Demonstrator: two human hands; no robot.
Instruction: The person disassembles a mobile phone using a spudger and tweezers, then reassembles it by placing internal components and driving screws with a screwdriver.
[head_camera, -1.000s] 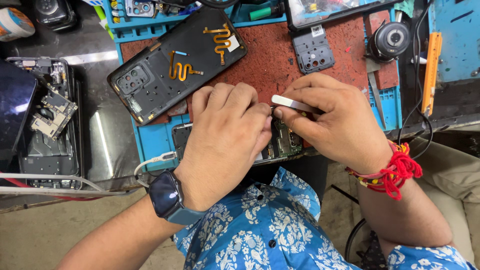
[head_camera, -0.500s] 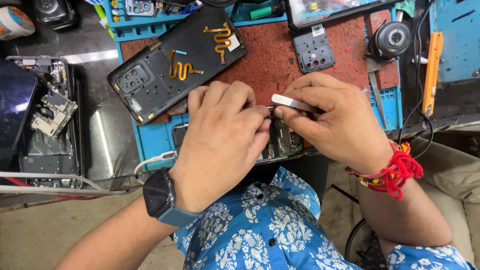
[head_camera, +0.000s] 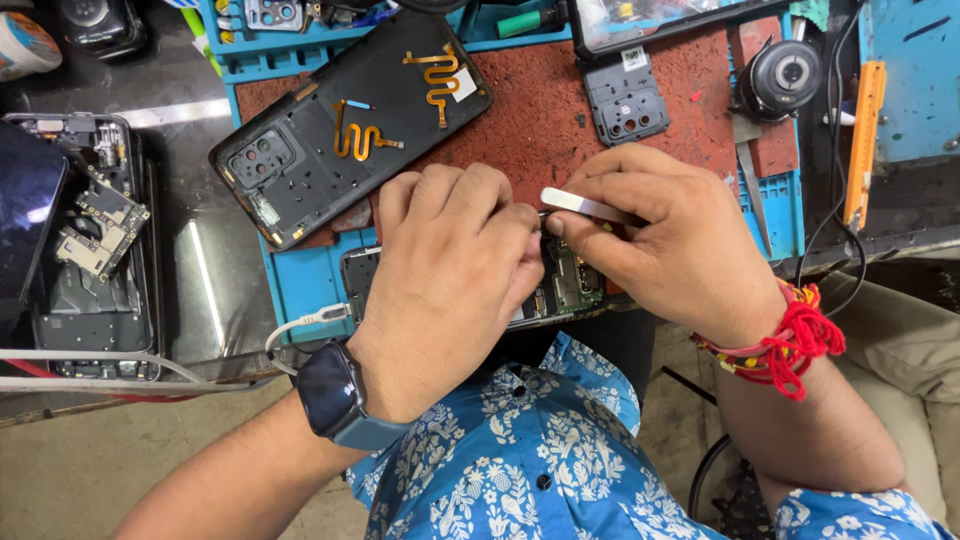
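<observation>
Tweezers (head_camera: 585, 205) sit pinched between the thumb and fingers of the right hand (head_camera: 665, 245), tips pointing toward 9 o'clock and meeting the left hand (head_camera: 455, 265) over the opened phone (head_camera: 565, 285). The right hand's fingers are clamped together on the tweezers. The left hand is curled, knuckles up, pressing down on the phone's middle; whether its fingertips pinch anything underneath I cannot tell, since the hand hides them.

The phone lies at the near edge of the blue mat (head_camera: 300, 285), at 6 o'clock on the bench, just above the person's patterned shirt. Its green board shows bare at the right end, and a white cable (head_camera: 300, 325) runs to its left end.

As a judgement, the work looks mid-way: the phone is already opened, for its black back cover (head_camera: 350, 130) lies inside-up at 11 o'clock from the hands, with orange flex strips on it. A small grey camera plate (head_camera: 625, 100) rests on the red pad (head_camera: 530, 120) at 1 o'clock. What is left seems to be the fine work on the board itself, then putting the plate and cover on again.

At 9 o'clock, well apart, another stripped phone (head_camera: 90, 240) lies with loose boards on it.
</observation>
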